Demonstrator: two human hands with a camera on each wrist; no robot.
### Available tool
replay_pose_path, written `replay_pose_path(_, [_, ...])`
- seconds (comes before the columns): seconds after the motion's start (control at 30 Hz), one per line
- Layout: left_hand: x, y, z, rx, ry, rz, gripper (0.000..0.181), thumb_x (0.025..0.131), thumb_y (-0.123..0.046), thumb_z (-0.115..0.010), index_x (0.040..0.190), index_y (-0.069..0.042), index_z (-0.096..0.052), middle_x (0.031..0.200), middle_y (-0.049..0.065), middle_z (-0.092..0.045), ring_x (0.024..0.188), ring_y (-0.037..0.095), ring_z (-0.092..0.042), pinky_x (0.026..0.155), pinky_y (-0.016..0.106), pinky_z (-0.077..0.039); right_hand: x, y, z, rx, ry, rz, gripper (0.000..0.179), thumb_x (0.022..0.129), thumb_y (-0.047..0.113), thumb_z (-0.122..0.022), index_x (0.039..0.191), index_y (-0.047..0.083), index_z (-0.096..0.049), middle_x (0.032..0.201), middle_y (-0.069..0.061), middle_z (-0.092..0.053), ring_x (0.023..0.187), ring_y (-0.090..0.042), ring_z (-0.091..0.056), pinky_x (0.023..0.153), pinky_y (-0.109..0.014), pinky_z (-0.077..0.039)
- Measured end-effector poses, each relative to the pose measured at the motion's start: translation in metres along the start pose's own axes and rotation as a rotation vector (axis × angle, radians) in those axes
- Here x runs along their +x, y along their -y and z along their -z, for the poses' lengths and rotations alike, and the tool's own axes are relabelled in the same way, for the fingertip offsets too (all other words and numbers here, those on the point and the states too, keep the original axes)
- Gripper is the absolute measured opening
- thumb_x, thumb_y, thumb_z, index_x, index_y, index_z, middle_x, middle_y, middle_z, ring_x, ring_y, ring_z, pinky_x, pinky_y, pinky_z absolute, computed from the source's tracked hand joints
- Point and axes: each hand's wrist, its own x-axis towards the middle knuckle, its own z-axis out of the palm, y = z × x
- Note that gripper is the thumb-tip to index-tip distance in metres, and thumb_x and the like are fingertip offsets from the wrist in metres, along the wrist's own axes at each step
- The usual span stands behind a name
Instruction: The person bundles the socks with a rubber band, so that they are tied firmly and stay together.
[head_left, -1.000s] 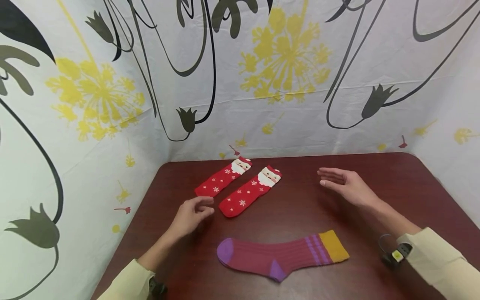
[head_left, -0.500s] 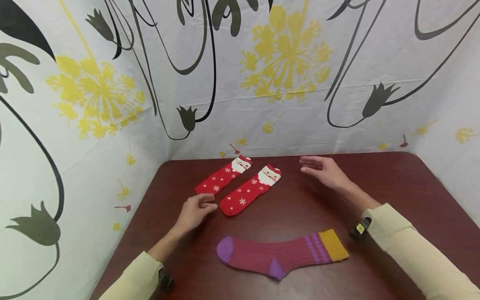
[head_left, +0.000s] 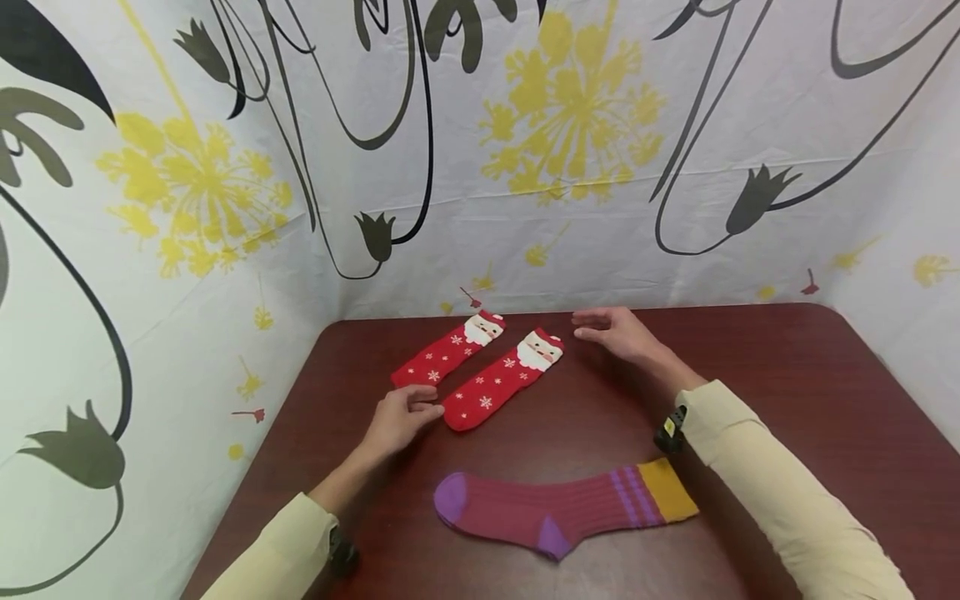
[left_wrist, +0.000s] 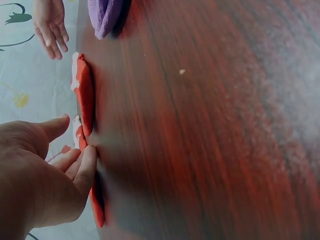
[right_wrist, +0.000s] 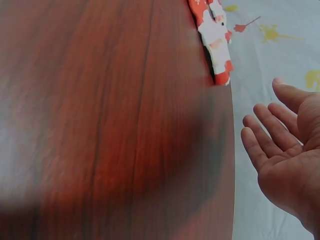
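Two red socks with white snowflakes and a bearded Santa face at the cuff lie slanted, side by side, at the back of the table: the left Santa sock (head_left: pixel 442 353) and the right Santa sock (head_left: pixel 504 379). My left hand (head_left: pixel 396 421) is by their toe ends, fingers loosely bent, holding nothing; whether it touches a sock I cannot tell. Just right of the right sock's cuff, my right hand (head_left: pixel 618 333) hovers with relaxed fingers and nothing in them. Nearer the front lies a long maroon sock (head_left: pixel 562 508) with purple toe and heel and a yellow cuff.
The dark reddish-brown table (head_left: pixel 787 400) reaches back to a white cloth (head_left: pixel 465 192) printed with yellow and grey flowers, which also hangs at both sides. Small dark devices sit at both wrists, below the cream sleeves (head_left: pixel 780 492).
My right hand has moved left across the table, toward the right Santa sock's cuff. My left hand has shifted slightly to the right. All the socks lie where they were.
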Motion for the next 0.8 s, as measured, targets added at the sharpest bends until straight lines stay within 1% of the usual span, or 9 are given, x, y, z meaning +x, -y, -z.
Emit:
replay_pose_path(0.17, [0.002, 0.001, -0.002, -0.005, 0.002, -0.003, 0.042, 0.094, -0.018, -0.084, 0.131, -0.005, -0.072, 0.124, 0.009, -0.075, 0.105, 0.023, -0.076, 0.094, 0.042, -0.060, 0.013, 0.002, -0.010, -0.004, 0.044, -0.011, 0.049, 0.106, 0.014, -0.068, 0.150, -0.002, -0.056, 0.146, -0.022, -0.062, 0.138, -0.040, -0.056, 0.113, -0.057, -0.043])
replay_pose_path(0.27, [0.003, 0.001, -0.003, 0.003, -0.004, -0.019, 0.041, 0.093, -0.017, -0.085, 0.130, -0.005, -0.072, 0.122, 0.009, -0.076, 0.104, 0.023, -0.076, 0.093, 0.042, -0.060, 0.020, 0.003, -0.016, -0.003, 0.056, -0.016, 0.048, 0.106, 0.013, -0.067, 0.150, -0.002, -0.056, 0.147, -0.023, -0.061, 0.139, -0.040, -0.055, 0.113, -0.057, -0.044])
replay_pose_path(0.4, [0.005, -0.001, -0.006, 0.019, -0.003, -0.042, 0.039, 0.093, -0.018, -0.084, 0.128, -0.004, -0.073, 0.119, 0.009, -0.076, 0.104, 0.024, -0.076, 0.094, 0.043, -0.060, 0.028, 0.003, -0.025, -0.001, 0.040, -0.022, 0.048, 0.106, 0.015, -0.067, 0.150, -0.002, -0.057, 0.146, -0.023, -0.062, 0.139, -0.040, -0.055, 0.113, -0.056, -0.044])
replay_pose_path(0.6, [0.006, -0.003, -0.008, 0.044, -0.005, -0.031, 0.037, 0.094, -0.020, -0.084, 0.126, -0.005, -0.074, 0.117, 0.008, -0.076, 0.102, 0.023, -0.076, 0.092, 0.042, -0.060, 0.040, 0.000, -0.038, 0.043, 0.025, -0.029, 0.046, 0.106, 0.014, -0.067, 0.149, -0.001, -0.058, 0.145, -0.022, -0.063, 0.138, -0.039, -0.056, 0.112, -0.054, -0.045])
replay_pose_path(0.63, [0.006, -0.002, -0.009, 0.049, -0.006, -0.038, 0.037, 0.093, -0.019, -0.084, 0.126, -0.004, -0.074, 0.116, 0.008, -0.077, 0.102, 0.023, -0.076, 0.092, 0.042, -0.061, 0.042, 0.000, -0.040, 0.052, 0.020, -0.029, 0.046, 0.106, 0.013, -0.067, 0.148, -0.001, -0.059, 0.144, -0.022, -0.064, 0.138, -0.038, -0.056, 0.112, -0.054, -0.045])
replay_pose_path(0.8, [0.006, -0.003, -0.010, 0.061, -0.015, -0.039, 0.036, 0.093, -0.019, -0.084, 0.125, -0.004, -0.074, 0.115, 0.008, -0.077, 0.102, 0.023, -0.076, 0.092, 0.042, -0.061, 0.049, -0.002, -0.050, 0.037, -0.021, -0.029, 0.040, 0.105, 0.013, -0.068, 0.143, -0.001, -0.064, 0.137, -0.021, -0.068, 0.135, -0.036, -0.059, 0.110, -0.051, -0.047])
